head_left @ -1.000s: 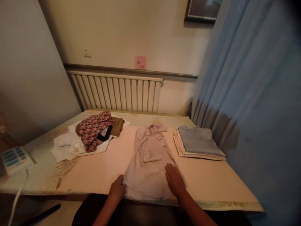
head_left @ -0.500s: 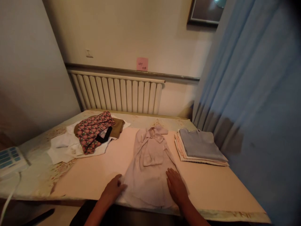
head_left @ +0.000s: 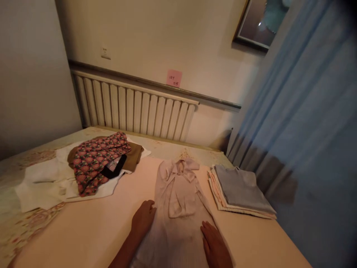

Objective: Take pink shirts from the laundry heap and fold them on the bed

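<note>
A pale shirt (head_left: 178, 208) lies flat, collar toward the far edge of the worktop (head_left: 92, 227), in the middle of the near side, pinned under two palms. The left hand (head_left: 142, 219) rests on its left edge, fingers together; the right hand (head_left: 215, 245) presses the lower right, fingers loosely spread. Folded clothes (head_left: 240, 190) sit by the right edge, a loose pile (head_left: 95, 163) toward the far left.
</note>
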Motion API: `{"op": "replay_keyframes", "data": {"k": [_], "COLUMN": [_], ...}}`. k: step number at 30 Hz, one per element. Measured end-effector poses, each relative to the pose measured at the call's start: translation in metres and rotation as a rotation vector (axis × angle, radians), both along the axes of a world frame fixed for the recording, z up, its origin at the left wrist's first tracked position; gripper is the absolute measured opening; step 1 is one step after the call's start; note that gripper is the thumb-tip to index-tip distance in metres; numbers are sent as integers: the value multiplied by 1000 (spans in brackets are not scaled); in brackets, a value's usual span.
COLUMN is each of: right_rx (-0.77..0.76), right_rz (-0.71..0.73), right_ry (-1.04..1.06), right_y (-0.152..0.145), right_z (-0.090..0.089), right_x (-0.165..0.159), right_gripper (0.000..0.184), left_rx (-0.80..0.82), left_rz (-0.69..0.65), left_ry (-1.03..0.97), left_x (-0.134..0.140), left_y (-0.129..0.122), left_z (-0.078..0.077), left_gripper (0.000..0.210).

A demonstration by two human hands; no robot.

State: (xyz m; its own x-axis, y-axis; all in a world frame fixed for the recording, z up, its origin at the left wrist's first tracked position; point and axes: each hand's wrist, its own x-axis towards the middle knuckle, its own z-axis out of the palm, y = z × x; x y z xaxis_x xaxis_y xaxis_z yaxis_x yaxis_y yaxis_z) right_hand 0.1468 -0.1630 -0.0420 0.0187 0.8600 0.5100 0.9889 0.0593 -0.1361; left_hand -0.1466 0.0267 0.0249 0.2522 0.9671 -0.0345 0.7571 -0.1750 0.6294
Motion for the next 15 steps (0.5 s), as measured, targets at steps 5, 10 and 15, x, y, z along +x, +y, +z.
{"op": "replay_keyframes", "data": {"k": [5, 10, 15], "right_rx": [-93, -132, -194], "right_rz": [-110, -112, -53], "right_ry": [147, 137, -19], "right_y": [31, 144, 264], "right_z": [39, 105, 122], "right_x": [-1, -16, -34], "right_gripper": [34, 35, 41], "left_rx": [-5, -102, -172], "left_rz": [-26, -38, -35], "left_ry": [-47, -22, -25], "left_x": [-5, -4, -5], "left_y": [5, 16, 21], "left_z": [-6, 6, 11], "left_gripper": [28, 28, 27]}}
